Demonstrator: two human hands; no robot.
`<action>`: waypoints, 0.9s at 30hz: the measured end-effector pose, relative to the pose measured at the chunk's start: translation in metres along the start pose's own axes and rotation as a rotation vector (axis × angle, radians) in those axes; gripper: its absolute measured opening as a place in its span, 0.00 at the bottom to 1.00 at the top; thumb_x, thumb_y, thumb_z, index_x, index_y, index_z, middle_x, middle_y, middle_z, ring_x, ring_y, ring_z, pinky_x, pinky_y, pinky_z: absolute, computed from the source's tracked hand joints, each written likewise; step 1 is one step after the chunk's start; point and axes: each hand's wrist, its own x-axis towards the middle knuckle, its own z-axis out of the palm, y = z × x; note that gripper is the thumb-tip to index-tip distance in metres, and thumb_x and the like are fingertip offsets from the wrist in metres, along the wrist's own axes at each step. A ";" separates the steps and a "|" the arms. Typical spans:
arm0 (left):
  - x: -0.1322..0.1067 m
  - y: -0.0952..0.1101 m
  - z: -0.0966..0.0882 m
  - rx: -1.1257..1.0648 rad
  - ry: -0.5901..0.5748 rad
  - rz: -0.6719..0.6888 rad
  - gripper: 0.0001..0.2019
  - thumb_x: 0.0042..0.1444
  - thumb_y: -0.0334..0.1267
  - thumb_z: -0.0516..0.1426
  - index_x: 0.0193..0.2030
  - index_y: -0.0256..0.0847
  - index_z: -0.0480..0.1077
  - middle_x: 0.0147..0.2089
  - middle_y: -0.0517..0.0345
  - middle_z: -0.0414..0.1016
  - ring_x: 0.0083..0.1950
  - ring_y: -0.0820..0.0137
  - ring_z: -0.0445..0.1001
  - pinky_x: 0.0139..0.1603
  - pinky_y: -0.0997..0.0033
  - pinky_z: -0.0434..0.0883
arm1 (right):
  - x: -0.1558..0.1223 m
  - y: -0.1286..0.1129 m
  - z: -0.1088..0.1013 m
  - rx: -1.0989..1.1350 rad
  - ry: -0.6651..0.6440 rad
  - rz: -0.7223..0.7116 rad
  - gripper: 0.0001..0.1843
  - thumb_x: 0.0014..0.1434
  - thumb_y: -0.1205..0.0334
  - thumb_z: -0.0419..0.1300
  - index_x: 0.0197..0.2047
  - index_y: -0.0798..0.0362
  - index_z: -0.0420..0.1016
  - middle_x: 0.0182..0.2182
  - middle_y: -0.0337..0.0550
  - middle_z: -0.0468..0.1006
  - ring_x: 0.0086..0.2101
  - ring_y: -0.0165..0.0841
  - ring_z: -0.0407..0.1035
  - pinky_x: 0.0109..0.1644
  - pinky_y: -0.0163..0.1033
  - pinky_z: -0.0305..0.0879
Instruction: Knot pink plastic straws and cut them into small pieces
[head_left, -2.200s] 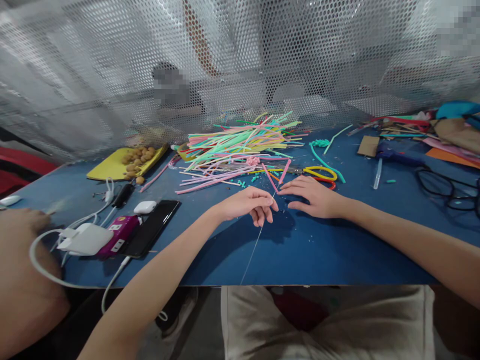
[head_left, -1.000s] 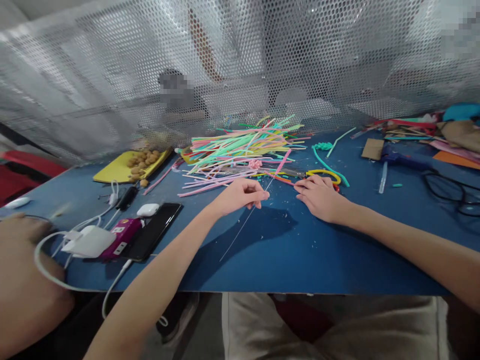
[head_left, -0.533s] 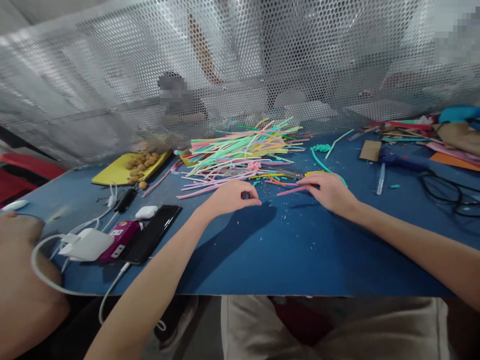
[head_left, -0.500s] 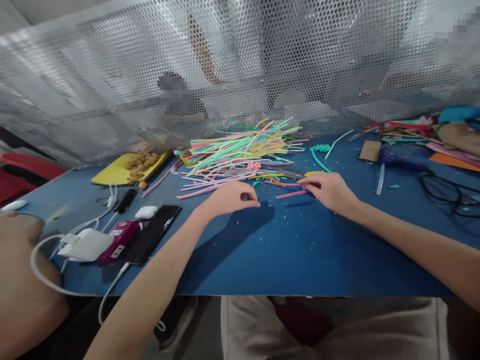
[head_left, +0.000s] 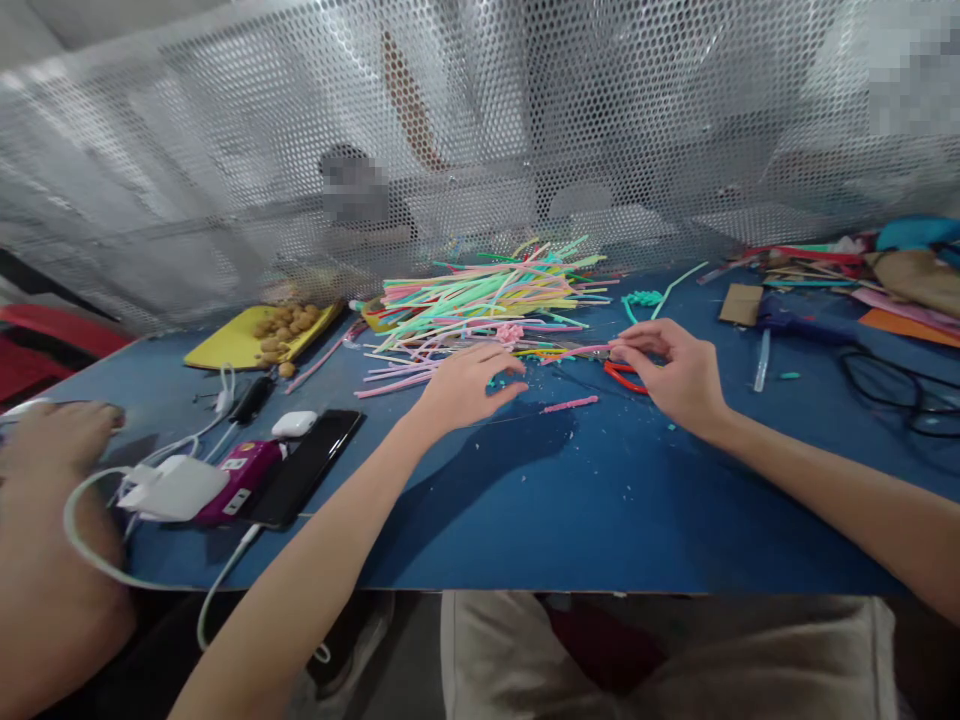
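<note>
My left hand (head_left: 465, 385) lies over the blue table (head_left: 570, 500) with its fingers stretched out and apart, its tips beside small teal scraps at the edge of the straw pile (head_left: 480, 292). My right hand (head_left: 679, 372) pinches the end of a pink straw (head_left: 581, 352) between thumb and forefinger. Red scissor handles (head_left: 621, 377) show just under that hand. A short pink straw piece (head_left: 570, 404) lies loose on the table between my two hands.
A yellow tray of nuts (head_left: 225, 345), a phone (head_left: 307, 465), a pink power bank (head_left: 241, 474), a white charger (head_left: 174, 490) with cable and an earbud case (head_left: 292, 423) lie at the left. Another person's hand (head_left: 60, 440) rests at the far left. A glue gun (head_left: 795, 322), cardboard (head_left: 739, 303) and craft litter lie right. A perforated metal screen (head_left: 480, 120) stands behind.
My left hand let go of the thin wire, opened and reached toward the straw pile. My right hand dropped the short pink piece and pinched another pink straw by the scissors.
</note>
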 end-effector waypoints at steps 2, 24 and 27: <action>0.001 0.007 0.008 0.034 0.121 -0.002 0.19 0.66 0.51 0.56 0.56 0.42 0.74 0.58 0.49 0.75 0.62 0.60 0.71 0.64 0.61 0.63 | -0.003 -0.004 0.002 0.012 0.013 -0.017 0.09 0.62 0.52 0.65 0.41 0.45 0.75 0.39 0.42 0.85 0.41 0.42 0.82 0.49 0.50 0.79; 0.005 -0.009 0.028 0.116 0.097 -0.128 0.16 0.66 0.52 0.55 0.46 0.50 0.82 0.38 0.55 0.83 0.41 0.62 0.71 0.44 0.63 0.61 | -0.005 0.003 0.001 -0.217 -0.110 -0.172 0.07 0.64 0.53 0.63 0.40 0.46 0.77 0.39 0.43 0.84 0.39 0.40 0.79 0.47 0.47 0.76; 0.006 -0.012 0.029 0.114 0.107 -0.115 0.15 0.66 0.51 0.56 0.45 0.50 0.82 0.39 0.56 0.83 0.41 0.62 0.72 0.44 0.63 0.62 | -0.001 0.006 0.000 -0.246 -0.177 -0.195 0.07 0.67 0.56 0.59 0.41 0.48 0.76 0.39 0.43 0.84 0.38 0.38 0.79 0.46 0.45 0.74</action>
